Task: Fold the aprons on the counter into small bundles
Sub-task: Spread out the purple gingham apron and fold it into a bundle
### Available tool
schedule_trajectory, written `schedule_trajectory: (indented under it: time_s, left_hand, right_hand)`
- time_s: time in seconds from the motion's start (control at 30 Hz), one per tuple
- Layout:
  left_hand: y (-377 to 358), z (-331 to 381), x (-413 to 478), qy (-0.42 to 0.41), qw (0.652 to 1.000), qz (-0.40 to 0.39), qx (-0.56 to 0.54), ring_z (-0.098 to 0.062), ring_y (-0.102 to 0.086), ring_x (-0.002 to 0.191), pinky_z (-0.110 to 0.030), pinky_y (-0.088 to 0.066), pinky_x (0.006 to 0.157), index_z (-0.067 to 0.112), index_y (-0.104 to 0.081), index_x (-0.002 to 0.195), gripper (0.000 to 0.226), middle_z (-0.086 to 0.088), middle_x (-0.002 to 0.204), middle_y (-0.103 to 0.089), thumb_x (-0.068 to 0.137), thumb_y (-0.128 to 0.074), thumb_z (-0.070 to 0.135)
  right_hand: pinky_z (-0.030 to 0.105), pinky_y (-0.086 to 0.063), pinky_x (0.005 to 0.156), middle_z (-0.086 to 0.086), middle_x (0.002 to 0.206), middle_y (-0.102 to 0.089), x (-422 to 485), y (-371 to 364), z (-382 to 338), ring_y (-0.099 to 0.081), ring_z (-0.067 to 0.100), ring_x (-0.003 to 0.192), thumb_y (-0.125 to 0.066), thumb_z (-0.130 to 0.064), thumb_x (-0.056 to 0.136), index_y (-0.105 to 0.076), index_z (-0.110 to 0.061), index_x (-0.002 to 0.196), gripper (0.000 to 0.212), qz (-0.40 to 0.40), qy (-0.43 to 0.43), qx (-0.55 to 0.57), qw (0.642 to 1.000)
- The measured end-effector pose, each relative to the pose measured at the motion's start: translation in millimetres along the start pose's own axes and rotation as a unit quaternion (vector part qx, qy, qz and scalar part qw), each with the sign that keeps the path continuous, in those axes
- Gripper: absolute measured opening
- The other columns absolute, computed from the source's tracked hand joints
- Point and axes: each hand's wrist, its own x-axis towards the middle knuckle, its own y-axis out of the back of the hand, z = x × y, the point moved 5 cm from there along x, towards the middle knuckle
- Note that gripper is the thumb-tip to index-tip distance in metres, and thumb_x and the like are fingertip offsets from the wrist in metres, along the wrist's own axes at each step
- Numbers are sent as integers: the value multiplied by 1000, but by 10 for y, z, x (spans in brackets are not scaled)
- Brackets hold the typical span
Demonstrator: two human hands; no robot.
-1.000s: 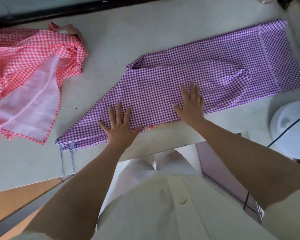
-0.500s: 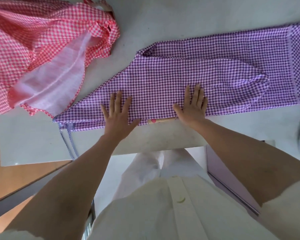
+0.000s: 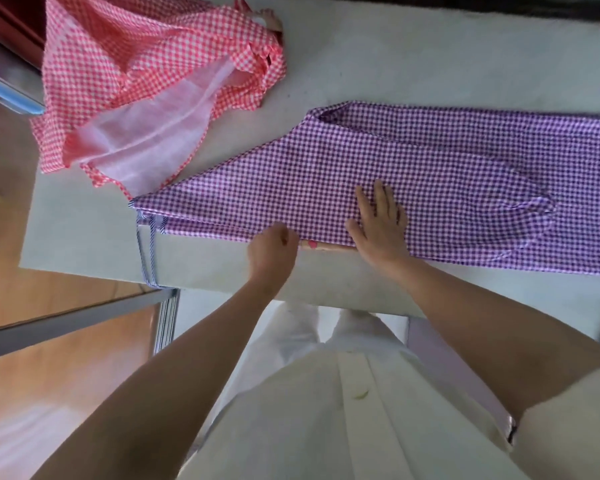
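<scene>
Two aprons lie unbundled on the counter (image 3: pixel 395 64): the purple apron (image 3: pixel 447 174), folded lengthwise along the near edge, pressed by the flat-fingered right hand (image 3: pixel 378 220), hem gripped by the left hand (image 3: pixel 272 252); the pink apron (image 3: pixel 136 57) crumpled far-left.

Soft even daylight, faint shadows, motion blur (strongest lower left), wide-angle edge bending

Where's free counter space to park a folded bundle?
Two bare patches: the far strip of counter behind the purple apron, right of the pink apron; and the near-left corner beside the apron strings. Crowded where the two aprons almost touch.
</scene>
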Motion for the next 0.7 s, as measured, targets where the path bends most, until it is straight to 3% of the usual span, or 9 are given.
schedule_trajectory:
  time_s: [0.07,0.13,0.2,0.27,0.33,0.43,0.53,0.63,0.7]
  left_hand:
    - [-129,284,4,-128,983,73,105,-22,-53,112,-38,-44,100,16,-59,112,21,-3,120,-60,98,-50,29]
    - [-455,453,84,-166,961,20,221,-29,-18,146,-52,-12,118,27,-37,143,45,-3,157,-27,101,-38,41]
    - [-751,463,150,-153,942,-49,295,-28,17,149,-60,11,115,34,-2,154,61,1,163,13,100,-17,58]
    - [-981,374,183,-130,937,-67,318,-26,30,144,-66,11,113,35,18,152,71,4,158,31,93,-3,68]
    - [-1049,317,169,-127,937,-36,325,-26,30,144,-69,9,111,35,22,150,73,5,156,33,91,1,72]
    - [-1062,292,167,-138,934,-6,329,-28,25,146,-71,8,110,37,20,151,73,5,159,27,89,2,73]
    - [-1058,308,170,-143,932,-6,334,-28,24,146,-71,8,110,37,20,150,72,5,160,26,90,0,72]
    - [-1068,278,208,-150,926,-15,346,-28,25,146,-68,13,110,37,18,151,72,4,159,27,92,-4,71]
    - [-1037,317,194,-169,930,-4,325,-29,16,149,-60,15,113,32,4,155,71,1,162,15,95,-13,66]
  right_hand:
    - [47,-5,120,8,164,-4,10,123,38,-4,29,151,-21,-49,100,-11,-21,157,64,52,30,10,998]
    - [45,-8,121,9,164,-8,55,205,123,-7,28,151,-17,-48,101,-15,-19,156,62,81,56,-18,995]
    - [45,-3,122,8,165,-2,107,203,293,0,26,152,-9,-49,101,-7,-20,157,63,74,56,-35,995]
    - [47,0,123,8,165,6,111,164,674,7,26,151,-1,-50,98,3,-22,157,65,65,27,-39,997]
    - [48,3,122,8,164,9,45,120,1222,9,26,151,-1,-50,99,9,-23,156,64,74,-26,-38,996]
    - [47,-2,123,8,165,2,-114,144,1910,2,26,152,-13,-43,104,4,-18,156,61,111,-110,-13,988]
    - [38,4,123,7,165,2,-125,162,2020,3,24,152,-19,-39,105,3,-15,156,60,113,-116,4,987]
    - [40,6,122,11,164,4,-79,197,1930,4,26,152,-20,-41,103,1,-12,156,64,106,-121,34,986]
    - [44,4,122,15,164,-1,-99,276,1839,0,30,151,-26,-41,101,-6,-9,156,67,114,-125,45,985]
